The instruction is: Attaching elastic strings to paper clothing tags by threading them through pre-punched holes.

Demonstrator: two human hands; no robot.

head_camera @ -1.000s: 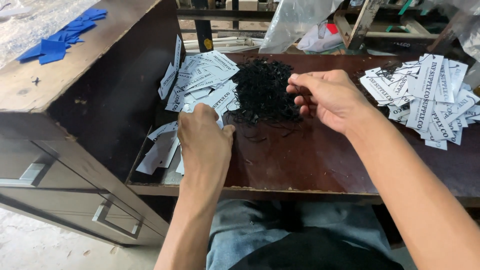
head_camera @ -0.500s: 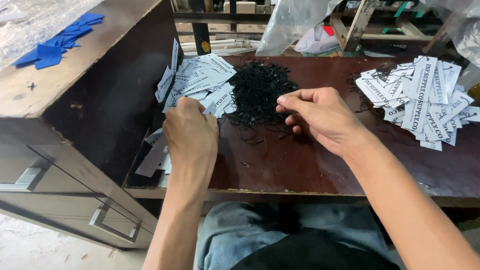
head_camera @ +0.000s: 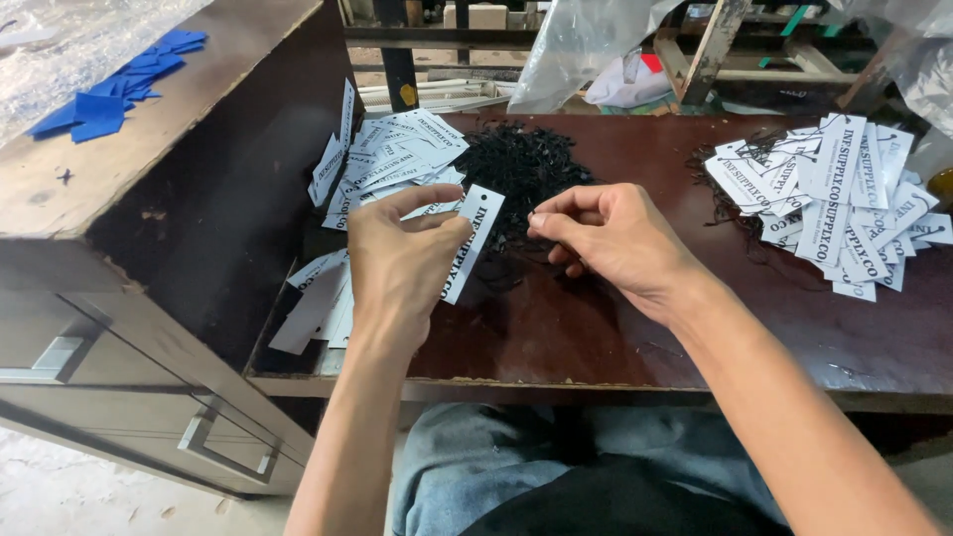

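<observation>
Above the near-left part of the dark wooden table (head_camera: pixel 615 337), a white printed tag (head_camera: pixel 474 241) is held tilted in the left hand (head_camera: pixel 402 263), whose fingers are closed narrowly on its lower half. Just to its right, the right hand (head_camera: pixel 611 243) has thumb and forefinger pinched together at a fine black string (head_camera: pixel 533 217); the strand is too thin to trace fully. Beyond both hands lies the heap of black strings (head_camera: pixel 521 164), with a loose pile of white tags (head_camera: pixel 392 159) to its far left and a second pile of tags (head_camera: pixel 844 194), some mixed with strings, at the far right. Possible faults, as a judgement: the pinched strand could slip free of the fingertips, or drag neighbouring strands off the heap, because the strings lie tangled; the tag could twist in the light grip and fall among the tags leaning at the table's left edge beside the wooden cabinet (head_camera: pixel 149 199), which carries blue pieces (head_camera: pixel 109 99). Compared with the earlier views, the left hand has risen from the pile with a tag now lifted, and the right hand has drawn back from the heap toward it.
</observation>
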